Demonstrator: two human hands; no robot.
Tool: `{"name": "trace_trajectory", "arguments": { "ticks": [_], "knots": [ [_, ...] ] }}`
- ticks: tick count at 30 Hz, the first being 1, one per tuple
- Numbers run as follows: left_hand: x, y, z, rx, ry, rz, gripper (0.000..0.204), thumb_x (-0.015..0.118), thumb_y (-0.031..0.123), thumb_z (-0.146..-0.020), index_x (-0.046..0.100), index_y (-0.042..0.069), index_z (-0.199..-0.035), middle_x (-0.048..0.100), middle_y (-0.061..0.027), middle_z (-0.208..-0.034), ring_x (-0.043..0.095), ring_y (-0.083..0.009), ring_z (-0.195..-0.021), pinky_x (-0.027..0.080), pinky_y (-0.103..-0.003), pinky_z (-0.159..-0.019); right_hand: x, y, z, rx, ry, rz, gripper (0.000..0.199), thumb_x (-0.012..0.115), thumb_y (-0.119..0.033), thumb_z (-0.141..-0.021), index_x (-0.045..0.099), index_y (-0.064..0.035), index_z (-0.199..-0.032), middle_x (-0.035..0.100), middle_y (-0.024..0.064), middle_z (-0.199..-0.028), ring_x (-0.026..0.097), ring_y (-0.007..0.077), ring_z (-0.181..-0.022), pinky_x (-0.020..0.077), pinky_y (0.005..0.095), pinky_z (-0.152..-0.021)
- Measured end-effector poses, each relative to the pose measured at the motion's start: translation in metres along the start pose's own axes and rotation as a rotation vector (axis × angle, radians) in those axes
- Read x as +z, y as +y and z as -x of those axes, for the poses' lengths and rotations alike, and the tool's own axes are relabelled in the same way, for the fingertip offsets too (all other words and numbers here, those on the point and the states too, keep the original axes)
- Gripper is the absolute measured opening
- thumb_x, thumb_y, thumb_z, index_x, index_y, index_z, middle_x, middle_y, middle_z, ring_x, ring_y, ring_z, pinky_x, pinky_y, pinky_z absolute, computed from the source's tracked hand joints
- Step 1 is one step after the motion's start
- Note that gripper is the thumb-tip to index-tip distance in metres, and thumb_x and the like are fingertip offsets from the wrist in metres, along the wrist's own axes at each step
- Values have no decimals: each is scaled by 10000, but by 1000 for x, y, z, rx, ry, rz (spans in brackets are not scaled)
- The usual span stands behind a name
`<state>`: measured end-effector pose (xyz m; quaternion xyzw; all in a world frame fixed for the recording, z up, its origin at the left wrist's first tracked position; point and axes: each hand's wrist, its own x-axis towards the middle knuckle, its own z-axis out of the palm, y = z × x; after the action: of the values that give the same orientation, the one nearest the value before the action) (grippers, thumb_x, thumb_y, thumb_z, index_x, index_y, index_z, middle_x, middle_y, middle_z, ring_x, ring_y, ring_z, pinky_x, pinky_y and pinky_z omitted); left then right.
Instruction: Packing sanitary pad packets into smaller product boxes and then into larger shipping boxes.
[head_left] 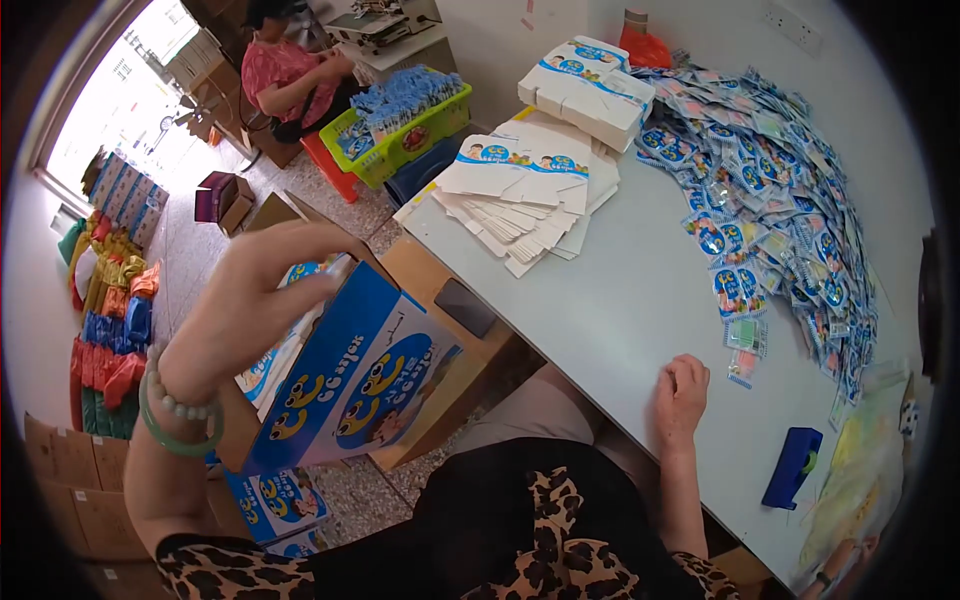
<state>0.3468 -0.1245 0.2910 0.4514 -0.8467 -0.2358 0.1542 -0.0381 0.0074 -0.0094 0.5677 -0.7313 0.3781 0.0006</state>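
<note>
My left hand [245, 305], a beaded bracelet and a green bangle on its wrist, is bent over the top of an open blue-and-white carton [335, 385]. Its thumb and forefinger curve round something at the carton's upper corner; the other fingertips are hidden and the thumb is blurred. Small white-and-blue boxes [262, 378] show inside the carton under this hand. My right hand [682, 398] rests on the white table [610, 310] with its fingers loosely curled in and nothing visible in them. A pile of small printed sachets [775, 190] lies beyond it.
Flattened boxes [525, 185] and a stack of them [585, 85] lie at the table's far side. A blue tape dispenser [792, 468] stands near right. A dark phone [465, 307] lies beside the carton. Behind, a person [300, 75] sits by a green crate [400, 120] of sachets.
</note>
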Motion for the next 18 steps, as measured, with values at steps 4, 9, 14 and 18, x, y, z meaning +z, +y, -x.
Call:
{"name": "trace_trajectory", "arguments": {
  "ticks": [4, 9, 14, 18],
  "knots": [
    [42, 51, -77, 374, -235, -568, 224, 585, 129, -815, 646, 7, -993, 675, -166, -917, 659, -339, -876, 515, -411, -760, -2, 6, -2, -5, 24, 14, 69, 588, -20, -785, 565, -49, -843, 585, 92, -984, 532, 291, -927, 455, 372, -801],
    [123, 28, -206, 102, -525, -878, 519, 733, 411, -724, 633, 74, -1106, 645, -154, -1087, 622, -322, -1025, 493, -463, -847, -4, 3, -5, -35, 44, -51, 66, 590, -8, -767, 554, -50, -801, 580, 92, -941, 530, 298, -891, 456, 389, -775],
    [215, -61, -270, -53, -60, -496, 935, 707, 588, -714, 355, 94, -1425, 319, -168, -1490, 284, -329, -1391, 315, -557, -1055, 1, 5, -2, -24, 69, -86, 74, 597, -2, -749, 558, -48, -790, 583, 98, -931, 538, 300, -869, 464, 385, -753],
    [269, -87, -246, -215, -58, -432, 1049, 723, 621, -663, 308, 68, -1452, 272, -167, -1518, 216, -284, -1431, 205, -502, -1128, -1, 8, -4, 1, 82, -92, 66, 592, -5, -751, 556, -49, -783, 582, 91, -920, 540, 296, -859, 465, 385, -741]
  ]
}}
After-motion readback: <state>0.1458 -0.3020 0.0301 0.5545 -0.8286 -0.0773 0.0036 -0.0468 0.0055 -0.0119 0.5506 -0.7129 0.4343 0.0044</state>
